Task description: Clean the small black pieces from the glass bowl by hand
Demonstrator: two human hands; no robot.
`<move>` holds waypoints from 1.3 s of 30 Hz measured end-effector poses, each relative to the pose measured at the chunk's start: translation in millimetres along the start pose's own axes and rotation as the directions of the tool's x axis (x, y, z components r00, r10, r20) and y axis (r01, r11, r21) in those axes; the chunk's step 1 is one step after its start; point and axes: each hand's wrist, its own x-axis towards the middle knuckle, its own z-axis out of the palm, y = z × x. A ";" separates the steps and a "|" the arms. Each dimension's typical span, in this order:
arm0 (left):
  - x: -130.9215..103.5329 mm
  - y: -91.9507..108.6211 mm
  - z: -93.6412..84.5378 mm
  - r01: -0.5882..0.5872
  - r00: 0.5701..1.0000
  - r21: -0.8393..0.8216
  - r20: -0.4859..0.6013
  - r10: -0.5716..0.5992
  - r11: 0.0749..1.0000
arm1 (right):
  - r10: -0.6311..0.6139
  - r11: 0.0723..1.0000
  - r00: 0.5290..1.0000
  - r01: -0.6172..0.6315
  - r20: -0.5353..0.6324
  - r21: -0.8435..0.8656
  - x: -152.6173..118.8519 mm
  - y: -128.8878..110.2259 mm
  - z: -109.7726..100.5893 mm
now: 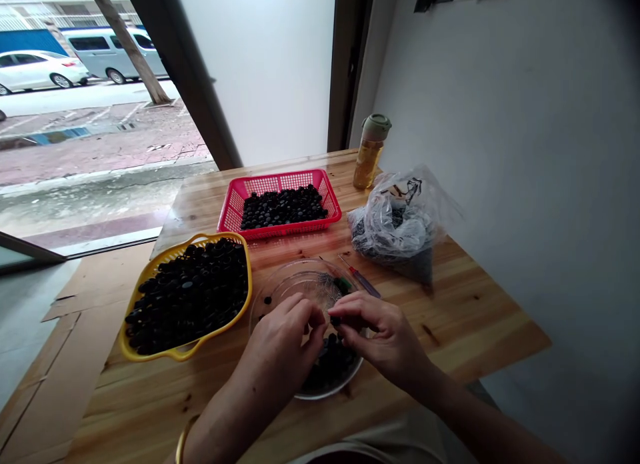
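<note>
My right hand (pixel 379 331) pinches a small black round piece (pixel 335 321) between thumb and fingertips. Close beside it, my left hand (pixel 293 337) has thumb and forefinger pressed together; whatever lies between them is too small to make out. Both hands are over a clear round plastic tray (pixel 273 277). Black pieces (pixel 333 364) are heaped in its near part, partly behind my left hand. Thin silvery metal bits (pixel 327 287) lie at its far side, next to a green item (pixel 344 285). One loose black piece (pixel 267 300) sits at the left.
A yellow basket (pixel 249 277) of black round parts stands left, a pink basket (pixel 227 214) of black parts behind. On the right are a screwdriver (pixel 365 282), a clear plastic bag (pixel 400 231) with dark contents and a bottle (pixel 369 154). The wooden table (pixel 480 317) adjoins a wall.
</note>
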 end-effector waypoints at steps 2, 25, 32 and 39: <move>-0.4 -2.5 0.9 -0.010 1.000 0.037 0.001 0.010 0.999 | -0.081 0.996 0.997 0.081 0.008 -0.044 1.3 1.6 1.1; -11.2 0.0 -5.5 -0.053 0.998 0.007 0.020 0.053 0.999 | 0.028 0.999 0.986 -0.031 0.162 0.016 3.9 -8.9 -3.4; -18.6 -1.1 -11.4 0.263 0.958 -0.329 0.201 -0.205 0.907 | 0.035 0.987 0.990 -0.056 0.139 0.150 -1.3 -2.2 3.7; -33.6 -11.1 -18.6 0.419 0.907 -0.538 0.215 -0.362 0.731 | 0.204 0.940 0.962 -0.244 0.183 0.238 -7.7 2.8 13.2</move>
